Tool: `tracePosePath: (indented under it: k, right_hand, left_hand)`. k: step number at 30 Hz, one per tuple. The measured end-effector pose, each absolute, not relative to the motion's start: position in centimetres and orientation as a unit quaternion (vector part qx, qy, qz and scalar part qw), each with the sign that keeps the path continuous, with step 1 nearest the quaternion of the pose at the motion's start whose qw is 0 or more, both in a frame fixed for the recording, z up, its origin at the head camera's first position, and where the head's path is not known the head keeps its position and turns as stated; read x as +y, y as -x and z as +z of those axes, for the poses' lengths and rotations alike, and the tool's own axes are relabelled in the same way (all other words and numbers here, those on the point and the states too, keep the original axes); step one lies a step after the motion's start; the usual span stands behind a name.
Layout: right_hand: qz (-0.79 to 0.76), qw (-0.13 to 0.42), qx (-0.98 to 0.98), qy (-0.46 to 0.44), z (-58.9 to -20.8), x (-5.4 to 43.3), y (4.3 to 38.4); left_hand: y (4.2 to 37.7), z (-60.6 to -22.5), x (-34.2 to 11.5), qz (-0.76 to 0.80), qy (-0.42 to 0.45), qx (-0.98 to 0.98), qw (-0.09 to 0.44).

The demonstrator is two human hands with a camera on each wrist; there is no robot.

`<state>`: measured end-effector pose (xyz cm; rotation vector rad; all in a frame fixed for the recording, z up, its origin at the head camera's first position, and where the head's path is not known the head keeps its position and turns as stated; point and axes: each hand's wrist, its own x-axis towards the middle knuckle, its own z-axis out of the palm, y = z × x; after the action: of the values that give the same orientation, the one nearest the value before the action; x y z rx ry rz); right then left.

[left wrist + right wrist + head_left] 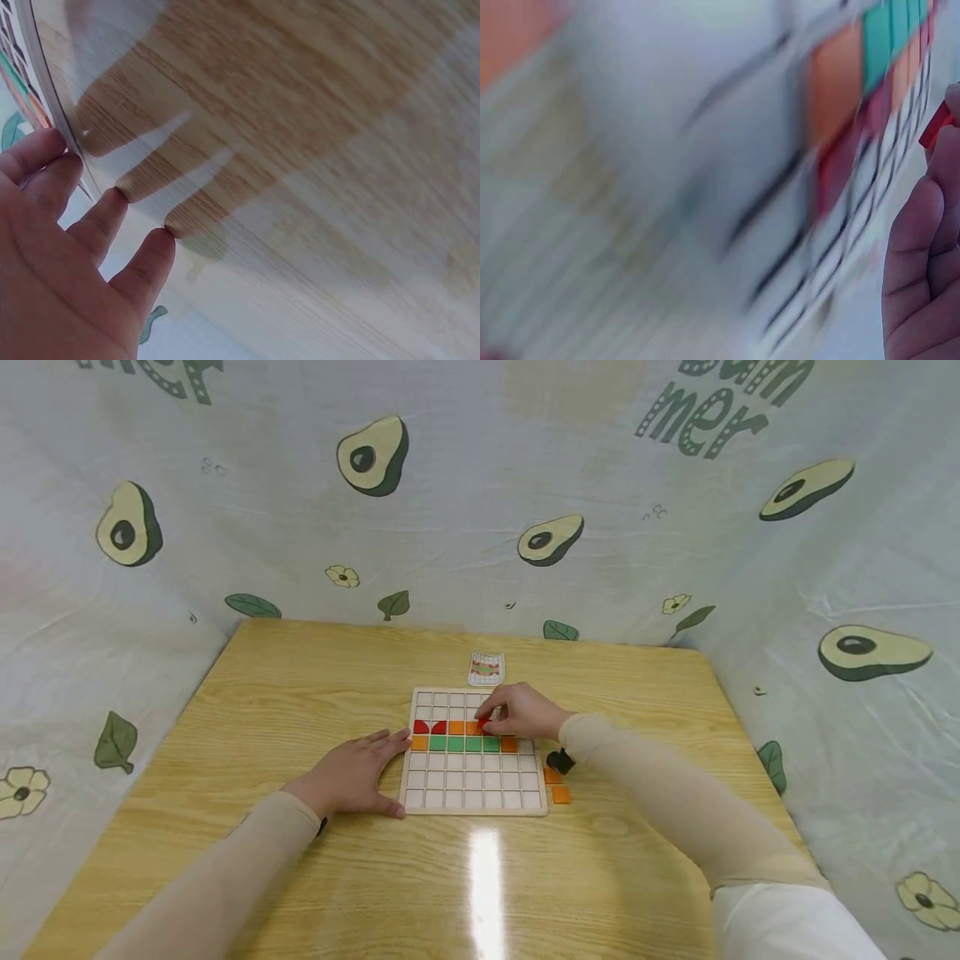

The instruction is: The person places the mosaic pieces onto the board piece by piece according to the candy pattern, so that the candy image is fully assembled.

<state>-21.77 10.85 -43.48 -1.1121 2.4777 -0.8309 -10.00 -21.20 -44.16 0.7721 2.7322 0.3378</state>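
Note:
A pale wooden grid board (465,781) lies on the table. Two of its rows carry coloured tiles: green tiles (455,743) between orange ones, and red and orange tiles (457,727) in the row behind. Over that farther row, my right hand (522,710) pinches a red tile (934,126) between thumb and fingertips. It partly covers the board's far right corner. My left hand (360,772) rests spread at the board's left edge, thumb by the near corner. In the left wrist view its fingers (142,266) are extended along the rim and tabletop.
Beyond the board lies a small card (486,668) printed with a coloured grid pattern. Loose orange tiles (561,794) sit just right of the board, near the right wrist's black device (559,762). A hanging cloth (465,527) with avocado prints encloses the wooden table (337,893).

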Motion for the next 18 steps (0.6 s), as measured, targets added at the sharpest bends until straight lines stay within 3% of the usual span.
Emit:
tracePosePath:
  k: [7,18]
  right_hand:
    - [-0.271,0.159,0.824,0.471,-44.6,4.8,20.2]
    - [-0.110,0.101,0.818,0.555,-43.9,0.8,18.4]
  left_hand:
    - [10.2,-44.2,-21.2,0.117,-0.265,0.946,0.145]
    - [10.1,-44.0,-21.4,0.125,-0.270,0.944,0.143]
